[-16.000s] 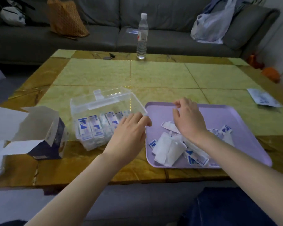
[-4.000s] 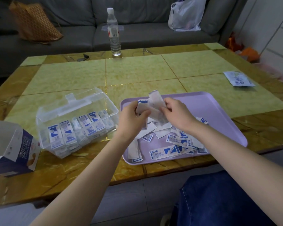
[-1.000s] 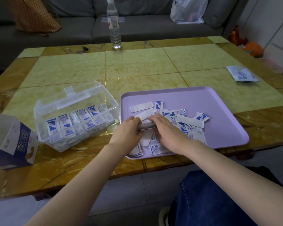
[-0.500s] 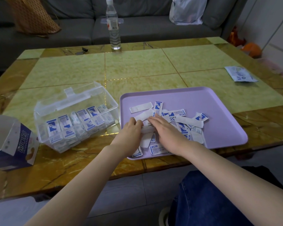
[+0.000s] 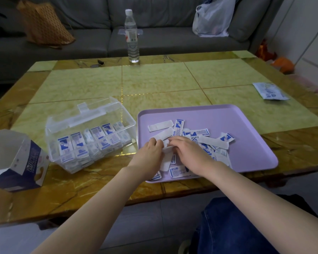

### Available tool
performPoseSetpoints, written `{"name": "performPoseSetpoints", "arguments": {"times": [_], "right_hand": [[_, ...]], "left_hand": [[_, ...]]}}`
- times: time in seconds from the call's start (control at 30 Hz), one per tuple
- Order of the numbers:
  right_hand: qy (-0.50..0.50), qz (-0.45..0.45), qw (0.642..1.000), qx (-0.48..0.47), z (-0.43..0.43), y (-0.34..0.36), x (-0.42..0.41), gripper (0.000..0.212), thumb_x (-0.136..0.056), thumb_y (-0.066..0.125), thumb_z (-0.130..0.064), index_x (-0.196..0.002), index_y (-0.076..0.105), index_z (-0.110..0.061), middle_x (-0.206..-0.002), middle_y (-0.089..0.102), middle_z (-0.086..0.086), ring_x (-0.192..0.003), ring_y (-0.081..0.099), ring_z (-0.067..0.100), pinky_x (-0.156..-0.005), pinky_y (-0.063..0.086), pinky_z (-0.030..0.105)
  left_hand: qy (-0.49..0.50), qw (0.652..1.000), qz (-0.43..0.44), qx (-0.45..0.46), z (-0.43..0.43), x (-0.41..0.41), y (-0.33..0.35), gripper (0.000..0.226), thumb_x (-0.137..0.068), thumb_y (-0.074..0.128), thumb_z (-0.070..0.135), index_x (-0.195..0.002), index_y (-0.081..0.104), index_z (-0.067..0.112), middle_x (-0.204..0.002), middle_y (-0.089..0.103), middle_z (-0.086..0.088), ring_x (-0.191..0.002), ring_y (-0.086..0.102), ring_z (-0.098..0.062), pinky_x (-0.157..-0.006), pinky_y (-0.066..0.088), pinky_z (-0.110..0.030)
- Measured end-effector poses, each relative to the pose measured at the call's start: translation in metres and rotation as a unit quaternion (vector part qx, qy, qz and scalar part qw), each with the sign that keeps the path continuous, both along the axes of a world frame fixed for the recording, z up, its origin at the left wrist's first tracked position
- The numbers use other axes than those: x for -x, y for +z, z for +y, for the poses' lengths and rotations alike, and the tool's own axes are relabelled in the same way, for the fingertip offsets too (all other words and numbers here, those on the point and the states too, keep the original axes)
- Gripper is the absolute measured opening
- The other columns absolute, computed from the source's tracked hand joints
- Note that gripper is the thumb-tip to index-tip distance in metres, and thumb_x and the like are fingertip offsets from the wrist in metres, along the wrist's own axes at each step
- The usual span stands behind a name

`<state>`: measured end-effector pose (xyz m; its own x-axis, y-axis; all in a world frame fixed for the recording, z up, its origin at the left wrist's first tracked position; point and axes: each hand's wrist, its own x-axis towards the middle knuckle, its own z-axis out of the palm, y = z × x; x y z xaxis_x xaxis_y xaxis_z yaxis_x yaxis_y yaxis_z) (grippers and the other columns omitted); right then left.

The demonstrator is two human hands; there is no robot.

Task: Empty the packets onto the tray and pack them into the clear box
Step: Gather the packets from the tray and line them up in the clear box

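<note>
Both your hands work the near-left part of the tray point(image 5: 246, 123) — left hand point(image 5: 151, 153) and right hand point(image 5: 189, 153) with fingers curled, pinching white packets point(image 5: 166, 146) between them. Loose packets cover the tray's near middle; purple floor shows far and right. Clear box point(image 5: 90, 136) sits just left of the tray, lid up, packets standing in rows inside. Open carton point(image 5: 17, 162) at the near-left table edge. Green tabletop point(image 5: 154, 83) runs beyond — water bottle point(image 5: 131, 35) at the far edge, flat pouch point(image 5: 270, 90) far right.
</note>
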<state>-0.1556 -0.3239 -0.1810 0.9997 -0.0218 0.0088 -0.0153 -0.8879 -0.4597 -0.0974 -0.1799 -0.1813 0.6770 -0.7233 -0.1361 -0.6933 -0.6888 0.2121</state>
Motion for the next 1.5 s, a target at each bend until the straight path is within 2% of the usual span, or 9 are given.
{"name": "performPoseSetpoints", "arguments": {"times": [0.23, 0.37, 0.53, 0.67, 0.83, 1.1, 1.27, 1.4, 1.5], "right_hand": [[0.029, -0.022, 0.999, 0.022, 0.008, 0.024, 0.007, 0.023, -0.099, 0.041, -0.011, -0.115, 0.057, -0.014, -0.111, 0.060, 0.000, -0.105, 0.050, 0.016, -0.087, 0.044, 0.032], [0.053, 0.027, 0.998, 0.013, 0.021, 0.041, 0.016, 0.035, -0.100, 0.026, -0.038, -0.124, 0.043, -0.019, -0.114, 0.058, -0.002, -0.088, 0.053, 0.013, -0.070, 0.041, 0.028], [0.060, 0.032, 0.997, 0.024, 0.031, 0.054, 0.017, 0.032, -0.100, 0.023, -0.038, -0.116, 0.044, -0.021, -0.104, 0.058, -0.004, -0.086, 0.055, 0.013, -0.074, 0.046, 0.030], [0.076, 0.043, 0.995, 0.057, 0.035, 0.054, 0.013, 0.011, -0.100, 0.034, -0.017, -0.105, 0.043, -0.021, -0.098, 0.059, -0.003, -0.081, 0.056, 0.015, -0.072, 0.049, 0.035], [0.071, 0.004, 0.997, 0.013, 0.048, 0.059, 0.004, 0.013, -0.100, 0.039, -0.020, -0.105, 0.050, -0.016, -0.095, 0.063, -0.001, -0.078, 0.057, 0.016, -0.070, 0.048, 0.033], [0.038, -0.128, 0.989, -0.057, 0.064, 0.073, -0.011, 0.014, -0.087, 0.064, -0.025, -0.092, 0.073, -0.015, -0.078, 0.068, -0.004, -0.071, 0.057, 0.007, -0.069, 0.045, 0.018], [0.008, -0.107, 0.988, -0.110, 0.081, 0.087, -0.023, 0.008, -0.086, 0.066, -0.020, -0.088, 0.070, -0.014, -0.074, 0.068, -0.003, -0.072, 0.061, 0.006, -0.063, 0.045, 0.008], [-0.004, -0.120, 0.988, -0.097, 0.089, 0.099, -0.046, 0.017, -0.087, 0.065, -0.019, -0.087, 0.072, -0.004, -0.081, 0.072, 0.011, -0.076, 0.066, 0.025, -0.072, 0.050, 0.035], [-0.026, -0.137, 0.988, -0.063, 0.094, 0.104, -0.073, 0.023, -0.086, 0.065, -0.018, -0.081, 0.070, 0.004, -0.080, 0.071, 0.018, -0.082, 0.066, 0.029, -0.078, 0.048, 0.036]], "left_hand": [[0.033, 0.999, 0.030, 0.001, 0.005, 0.002, 0.024, 0.015, -0.097, 0.035, 0.015, -0.112, 0.037, 0.012, -0.094, 0.054, -0.007, -0.073, 0.052, -0.027, -0.058, 0.036, -0.035], [0.042, 0.998, 0.041, 0.012, 0.012, 0.001, 0.035, 0.015, -0.096, 0.037, 0.014, -0.110, 0.033, 0.013, -0.083, 0.050, -0.004, -0.070, 0.052, -0.029, -0.058, 0.039, -0.037], [0.021, 0.999, 0.032, 0.039, 0.025, 0.004, 0.050, 0.006, -0.099, 0.032, 0.018, -0.099, 0.026, 0.018, -0.079, 0.049, 0.000, -0.068, 0.050, -0.026, -0.056, 0.036, -0.035], [0.002, 0.999, 0.034, 0.023, 0.037, 0.003, 0.055, 0.015, -0.101, 0.032, 0.033, -0.097, 0.028, 0.018, -0.087, 0.054, -0.001, -0.072, 0.049, -0.023, -0.059, 0.035, -0.032], [-0.008, 1.000, 0.018, 0.007, 0.056, -0.002, 0.060, 0.010, -0.101, 0.033, 0.028, -0.098, 0.033, 0.018, -0.092, 0.057, -0.005, -0.078, 0.054, -0.026, -0.066, 0.043, -0.037], [0.073, 0.985, 0.019, 0.153, 0.083, -0.019, 0.087, 0.015, -0.092, 0.053, 0.034, -0.084, 0.047, 0.023, -0.077, 0.051, 0.009, -0.081, 0.052, -0.020, -0.062, 0.034, -0.030], [0.106, 0.965, -0.052, 0.233, 0.094, -0.026, 0.100, 0.016, -0.093, 0.051, 0.028, -0.104, 0.054, 0.016, -0.101, 0.060, 0.000, -0.090, 0.055, -0.021, -0.068, 0.039, -0.032], [0.181, 0.945, -0.112, 0.249, 0.112, -0.034, 0.093, 0.028, -0.096, 0.045, 0.024, -0.123, 0.049, 0.019, -0.117, 0.053, 0.003, -0.104, 0.050, -0.018, -0.083, 0.036, -0.028], [0.180, 0.966, -0.098, 0.156, 0.127, -0.036, 0.081, 0.028, -0.095, 0.045, 0.030, -0.122, 0.049, 0.022, -0.120, 0.051, 0.003, -0.113, 0.044, -0.019, -0.093, 0.031, -0.029]]}}
